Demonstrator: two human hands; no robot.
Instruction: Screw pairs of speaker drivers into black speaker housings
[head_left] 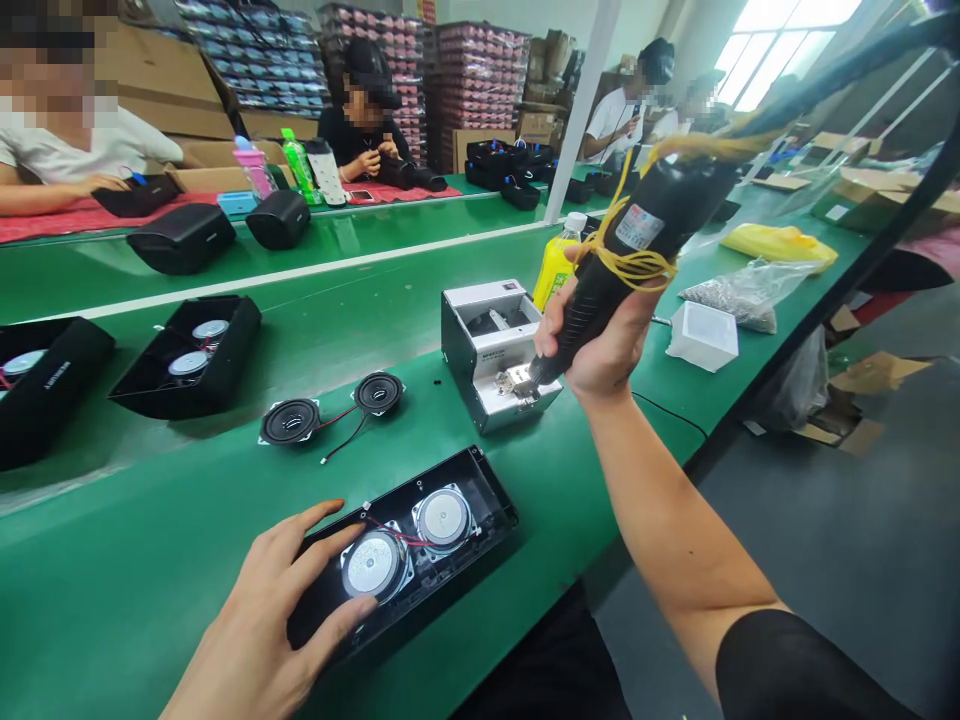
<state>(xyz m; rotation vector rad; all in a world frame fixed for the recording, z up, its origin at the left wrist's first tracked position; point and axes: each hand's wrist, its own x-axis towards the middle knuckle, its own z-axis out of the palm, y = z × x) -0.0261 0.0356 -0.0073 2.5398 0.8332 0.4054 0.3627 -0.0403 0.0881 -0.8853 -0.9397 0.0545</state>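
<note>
My right hand is wrapped around a black electric screwdriver with a yellow cord wound about it. The screwdriver's lower end is at the front outlet of a silver screw feeder; its tip is hard to make out. Below, my left hand spans the left end of a black speaker housing, thumb on the near side and fingers towards the far rim. Inside the housing lie two drivers, a left speaker driver beside my fingertips and a right speaker driver, joined by red wires.
Two loose wired speakers lie behind the housing. Further left stand open housings. A yellow bottle, a white box and a bag of small parts are around the feeder. Co-workers sit across the green table.
</note>
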